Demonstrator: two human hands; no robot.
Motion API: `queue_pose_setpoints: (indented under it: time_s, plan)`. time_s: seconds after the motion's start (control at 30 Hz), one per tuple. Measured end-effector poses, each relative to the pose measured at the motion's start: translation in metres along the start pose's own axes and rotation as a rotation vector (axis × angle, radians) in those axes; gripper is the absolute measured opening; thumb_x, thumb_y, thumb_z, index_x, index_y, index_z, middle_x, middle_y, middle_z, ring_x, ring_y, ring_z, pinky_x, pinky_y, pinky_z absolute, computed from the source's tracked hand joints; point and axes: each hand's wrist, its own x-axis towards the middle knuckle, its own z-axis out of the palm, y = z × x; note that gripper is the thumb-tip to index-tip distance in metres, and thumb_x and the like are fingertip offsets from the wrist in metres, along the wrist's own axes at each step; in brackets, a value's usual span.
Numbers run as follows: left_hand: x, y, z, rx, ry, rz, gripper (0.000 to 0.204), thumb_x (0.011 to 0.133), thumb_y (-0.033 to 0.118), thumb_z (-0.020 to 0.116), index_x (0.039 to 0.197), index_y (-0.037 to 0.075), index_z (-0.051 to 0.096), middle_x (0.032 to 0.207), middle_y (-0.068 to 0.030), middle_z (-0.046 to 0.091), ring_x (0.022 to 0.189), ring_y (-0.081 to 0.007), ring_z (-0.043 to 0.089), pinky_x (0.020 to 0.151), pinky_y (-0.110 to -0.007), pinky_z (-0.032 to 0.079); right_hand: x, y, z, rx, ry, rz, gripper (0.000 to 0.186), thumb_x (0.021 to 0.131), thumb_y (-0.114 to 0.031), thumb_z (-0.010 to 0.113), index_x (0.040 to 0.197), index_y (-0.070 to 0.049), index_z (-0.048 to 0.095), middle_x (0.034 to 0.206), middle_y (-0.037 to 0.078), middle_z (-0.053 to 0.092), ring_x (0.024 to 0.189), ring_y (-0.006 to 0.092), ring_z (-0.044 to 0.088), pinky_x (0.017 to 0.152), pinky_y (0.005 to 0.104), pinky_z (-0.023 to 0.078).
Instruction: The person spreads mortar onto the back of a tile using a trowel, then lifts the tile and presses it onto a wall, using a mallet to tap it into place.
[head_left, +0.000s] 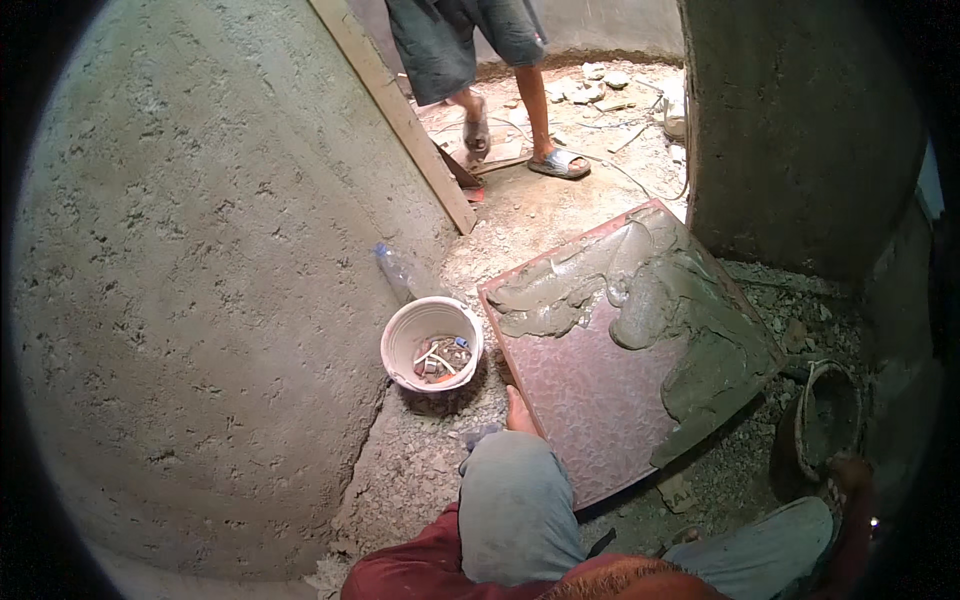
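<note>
A large pink square tile [610, 400] leans in front of me with grey wet mortar [660, 280] spread over its top and right parts. My left hand [519, 410] grips the tile's left edge, partly hidden behind my bent knee. At the lower right my right hand [848, 475] is at the dark bucket [808, 430] of grey mortar, its fingers curled in shadow; what they hold is unclear. A white bucket [398, 360] with small odds and ends in it stands left of the tile, beside a clear plastic bottle [398, 270].
Rough plastered walls [210, 250] rise on both sides, with a wooden board [390, 110] along the left edge of the opening. Beyond, another person's legs [530, 100] in sandals stand on rubble-strewn ground with stones [590, 90] and cables. Gravel and debris [380, 480] cover the floor around me.
</note>
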Motion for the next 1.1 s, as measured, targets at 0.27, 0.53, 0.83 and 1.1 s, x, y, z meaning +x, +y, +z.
queue_pose_setpoints:
  time_s: [0.27, 0.53, 0.83, 1.1]
  plan:
    - [-0.029, 0.05, 0.016, -0.184, -0.221, -0.293, 0.094, 0.099, 0.075, 0.025, 0.158, 0.002, 0.026, 0.162, -0.0171, 0.032, 0.148, -0.0344, 0.032, 0.122, -0.051, 0.025, -0.036, -0.072, -0.022, 1.085, 0.086, 0.44, 0.022, 0.1, -0.038, 0.06, 0.099, -0.016, 0.061, 0.068, -0.004, 0.05, 0.052, 0.0083, 0.046, 0.045, 0.0273, 0.035]
    - [-0.035, 0.091, 0.04, 0.06, -0.406, -0.429, 0.099, 0.097, 0.078, 0.023, 0.157, 0.0, 0.027, 0.156, -0.0208, 0.041, 0.139, -0.0352, 0.047, 0.114, -0.051, 0.039, -0.069, -0.12, -0.097, 0.952, 0.131, 0.451, 0.021, 0.097, -0.037, 0.066, 0.09, -0.02, 0.057, 0.071, -0.006, 0.05, 0.061, 0.0068, 0.049, 0.052, 0.0282, 0.039]
    - [-0.034, 0.083, 0.032, -0.125, -0.376, -0.33, 0.089, 0.098, 0.074, 0.029, 0.144, 0.0, 0.044, 0.149, -0.0203, 0.05, 0.138, -0.0349, 0.047, 0.118, -0.053, 0.032, -0.049, -0.211, -0.151, 0.723, 0.358, 0.309, 0.05, 0.101, -0.037, 0.064, 0.136, -0.002, 0.058, 0.137, 0.012, 0.061, 0.121, 0.0257, 0.059, 0.104, 0.0383, 0.046]
    - [-0.031, 0.066, 0.025, -0.354, -0.411, -0.271, 0.091, 0.1, 0.071, 0.029, 0.156, -0.001, 0.029, 0.158, -0.0166, 0.04, 0.144, -0.0316, 0.04, 0.12, -0.046, 0.031, 0.032, -0.405, -0.129, -0.374, 0.471, -0.699, 0.045, 0.081, -0.008, 0.078, 0.122, -0.005, 0.062, 0.127, 0.026, 0.063, 0.11, 0.044, 0.064, 0.091, 0.0493, 0.053]
